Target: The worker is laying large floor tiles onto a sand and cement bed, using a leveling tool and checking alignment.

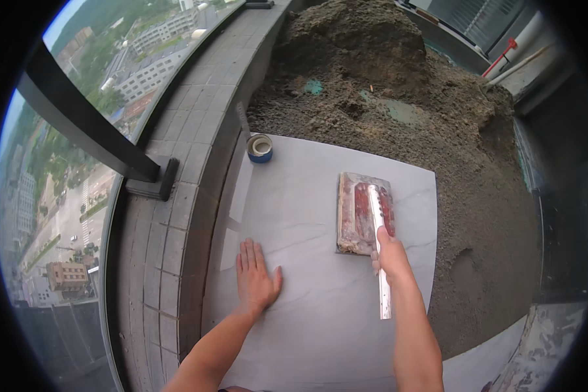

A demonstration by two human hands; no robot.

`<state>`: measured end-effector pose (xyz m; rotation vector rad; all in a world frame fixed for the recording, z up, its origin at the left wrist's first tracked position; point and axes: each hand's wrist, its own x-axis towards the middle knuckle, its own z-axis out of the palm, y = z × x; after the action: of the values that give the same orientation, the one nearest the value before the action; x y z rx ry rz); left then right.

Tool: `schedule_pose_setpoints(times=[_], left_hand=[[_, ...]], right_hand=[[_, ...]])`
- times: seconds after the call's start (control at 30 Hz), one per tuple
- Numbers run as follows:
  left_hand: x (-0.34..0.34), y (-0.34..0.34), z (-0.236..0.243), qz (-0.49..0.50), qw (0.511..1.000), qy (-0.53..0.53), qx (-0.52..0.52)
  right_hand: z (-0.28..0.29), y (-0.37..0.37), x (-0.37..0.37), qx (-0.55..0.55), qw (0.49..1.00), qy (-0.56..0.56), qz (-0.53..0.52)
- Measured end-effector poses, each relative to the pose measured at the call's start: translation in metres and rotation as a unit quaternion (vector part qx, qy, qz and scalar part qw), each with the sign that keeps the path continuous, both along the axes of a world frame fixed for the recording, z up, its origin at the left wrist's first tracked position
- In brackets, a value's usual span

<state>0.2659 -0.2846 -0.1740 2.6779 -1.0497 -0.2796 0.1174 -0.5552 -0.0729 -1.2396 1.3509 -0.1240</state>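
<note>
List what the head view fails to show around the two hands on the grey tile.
- Right hand: its fingers curl under, hiding its grip on the long metal straightedge.
- Red-stained flat trowel: handle hidden by the straightedge.
- Large grey tile: near edge cut off by the frame.
- Left hand: palm hidden underneath.

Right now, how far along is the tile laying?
Done: one large grey tile lies flat on the sand bed beside the low wall.
In hand: the left hand presses flat on the tile; the right hand grips a long metal ruler laid across a red-stained trowel on the tile.
Left: the sand beyond the tile is heaped, unlevelled and uncovered.
</note>
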Motion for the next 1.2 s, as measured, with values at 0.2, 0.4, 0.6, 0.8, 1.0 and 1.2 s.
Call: schedule_pose_setpoints(times=[0.2, 0.4, 0.6, 0.8, 1.0, 1.2], left_hand=[[0.01, 0.021, 0.003, 0.01, 0.999, -0.041, 0.024], [-0.007, -0.009, -0.002, -0.01, 0.999, -0.048, 0.007], [0.004, 0.018, 0.003, 0.005, 0.998, -0.065, 0.017], [-0.007, 0.013, -0.002, -0.007, 0.997, -0.077, -0.003], [0.006, 0.014, -0.021, -0.026, 0.989, -0.142, -0.02], [0.014, 0.017, -0.045, -0.064, 0.975, -0.212, -0.028]], right_hand=[[0.064, 0.017, 0.006, -0.324, 0.946, 0.008, -0.01], [-0.039, -0.023, -0.026, -0.22, 0.968, 0.118, -0.005], [0.059, 0.021, -0.038, -0.236, 0.971, 0.043, -0.016], [-0.025, 0.092, -0.061, -0.161, 0.969, 0.187, 0.019], [-0.037, 0.094, -0.037, -0.138, 0.981, 0.135, 0.027], [-0.05, 0.187, -0.103, -0.089, 0.99, 0.107, -0.003]])
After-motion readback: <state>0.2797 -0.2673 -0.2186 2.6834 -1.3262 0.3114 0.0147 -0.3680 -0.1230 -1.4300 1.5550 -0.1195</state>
